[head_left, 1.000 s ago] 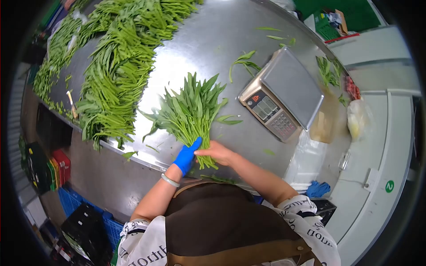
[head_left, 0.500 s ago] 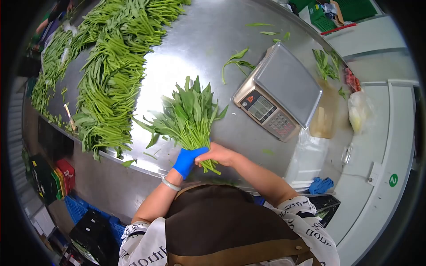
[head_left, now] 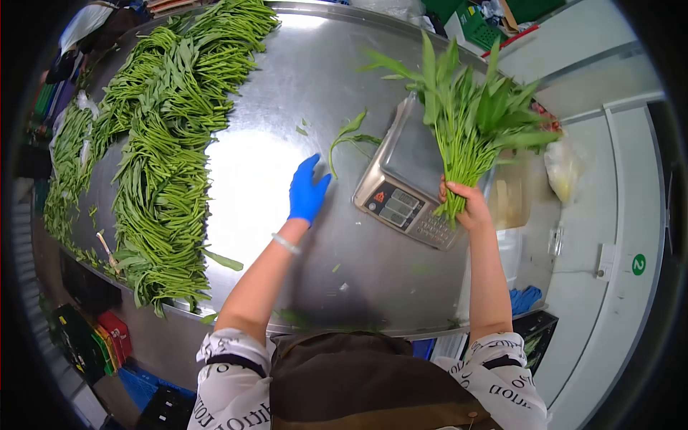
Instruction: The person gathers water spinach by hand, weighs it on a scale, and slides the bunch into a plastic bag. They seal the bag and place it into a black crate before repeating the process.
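Note:
My right hand [head_left: 464, 206] grips the stems of a bunch of leafy greens [head_left: 469, 115] and holds it upright above the digital scale [head_left: 405, 183], leaves fanning up and to the right. My left hand [head_left: 307, 190], in a blue glove, reaches out flat over the steel table [head_left: 301, 79] with fingers spread and nothing in it, just left of the scale. A loose green sprig [head_left: 347, 140] lies on the table between the gloved hand and the scale.
A long pile of green stalks [head_left: 168, 136] covers the table's left side, with a second row [head_left: 68, 165] farther left. A yellowish plastic bag [head_left: 562, 175] sits at the right. Coloured crates [head_left: 107, 340] stand under the table. A blue cloth [head_left: 527, 299] lies lower right.
My right hand lifted the bunch off the table and carried it right, over the scale. My left hand let go of the stems and reached forward, open.

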### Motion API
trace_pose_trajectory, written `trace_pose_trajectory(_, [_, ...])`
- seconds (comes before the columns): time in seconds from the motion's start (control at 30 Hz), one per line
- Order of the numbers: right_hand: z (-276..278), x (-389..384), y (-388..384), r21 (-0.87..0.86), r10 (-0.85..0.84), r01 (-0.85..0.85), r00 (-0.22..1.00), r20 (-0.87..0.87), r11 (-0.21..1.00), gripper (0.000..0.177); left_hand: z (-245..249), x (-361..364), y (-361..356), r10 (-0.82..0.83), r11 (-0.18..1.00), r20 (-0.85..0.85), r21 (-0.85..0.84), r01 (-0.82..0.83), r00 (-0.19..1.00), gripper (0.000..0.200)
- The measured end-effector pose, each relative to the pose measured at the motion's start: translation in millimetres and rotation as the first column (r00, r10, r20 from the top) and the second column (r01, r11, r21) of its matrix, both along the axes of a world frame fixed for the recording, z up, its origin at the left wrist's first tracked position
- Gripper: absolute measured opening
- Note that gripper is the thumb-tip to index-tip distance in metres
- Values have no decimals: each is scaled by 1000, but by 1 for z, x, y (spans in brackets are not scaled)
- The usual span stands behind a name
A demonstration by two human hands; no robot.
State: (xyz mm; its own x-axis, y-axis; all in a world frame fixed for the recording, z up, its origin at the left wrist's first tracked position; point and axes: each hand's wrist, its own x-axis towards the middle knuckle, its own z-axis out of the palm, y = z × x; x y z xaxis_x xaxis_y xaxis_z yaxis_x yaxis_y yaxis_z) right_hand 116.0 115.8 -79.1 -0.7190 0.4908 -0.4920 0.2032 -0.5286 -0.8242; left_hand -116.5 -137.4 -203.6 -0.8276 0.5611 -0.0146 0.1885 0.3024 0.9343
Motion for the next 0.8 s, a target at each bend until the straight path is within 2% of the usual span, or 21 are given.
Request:
trace_pose_trajectory(0.03, [-13,0,15,-58,-43,48,995,90,997,30,-22,-9,18,-34,996,-375,-94,-1,926,60])
trace_pose_trajectory(0.13, [-32,11,20,32,-73,66,957,280,997,34,1,-27,60,-127,935,-334,-355,0,934,71])
trace_pose_trajectory(0.17, [-28,10,16,59,-138,127,959,246,990,35,1,-32,66,-178,899,-313,-437,25,933,73])
trace_pose_trajectory(0.2, [-19,10,11,82,-204,190,955,214,978,37,-10,-34,67,-176,910,-385,-416,0,906,56])
trace_pose_trajectory(0.23, [-15,15,5,101,-272,258,945,183,961,39,-23,-36,64,-189,933,-382,-357,44,905,50])
trace_pose_trajectory(0.27, [-20,26,2,373,-370,269,899,233,888,40,-43,-38,57,-204,951,-380,-295,91,902,44])
trace_pose_trajectory(0.3, [-27,38,3,618,-474,239,845,247,749,42,-46,-38,50,-219,963,-381,-230,137,899,39])
trace_pose_trajectory(0.33, [-33,49,4,815,-575,173,787,223,553,43,-50,-28,39,-142,985,-435,-155,82,889,32])
trace_pose_trajectory(0.4, [-3,39,-29,966,-540,68,838,79,248,42,-45,-5,-5,-182,967,-391,-237,92,902,30])
trace_pose_trajectory(0.43, [7,30,-49,996,-490,30,871,17,89,41,-39,11,-33,-195,960,-365,-261,101,910,29])
trace_pose_trajectory(0.5, [1,13,-84,987,-278,-95,952,129,130,39,-44,52,-105,-235,944,-343,-304,129,910,26])
trace_pose_trajectory(0.53, [-6,-1,-102,978,-159,-156,971,177,137,38,-30,72,-137,-357,908,-290,-329,257,888,25])
trace_pose_trajectory(0.57, [-13,-19,-126,960,25,-245,969,244,135,35,-22,94,-165,-549,807,-208,-386,447,810,24])
trace_pose_trajectory(0.6, [-19,-36,-151,938,204,-330,930,305,107,33,-15,113,-187,-713,667,-113,-411,621,692,23])
trace_pose_trajectory(0.63, [-27,-55,-172,917,425,-399,833,354,18,32,-8,127,-208,-678,712,-26,-269,648,734,22])
trace_pose_trajectory(0.67, [-35,-74,-191,893,611,-441,683,399,-90,32,-1,138,-229,-647,752,60,-114,649,760,20])
trace_pose_trajectory(0.7, [-41,-89,-213,884,695,-454,601,395,-110,31,7,143,-244,-621,782,143,43,622,771,19])
trace_pose_trajectory(0.73, [-44,-104,-235,876,769,-464,511,385,-130,31,17,139,-253,-341,935,287,9,354,895,18])
trace_pose_trajectory(0.77, [-44,-119,-253,883,800,-456,484,353,-114,32,28,130,-263,-28,996,410,-66,61,911,18])
trace_pose_trajectory(0.8, [-42,-133,-269,888,828,-450,458,323,-98,32,37,120,-273,281,959,500,-170,-225,819,18])
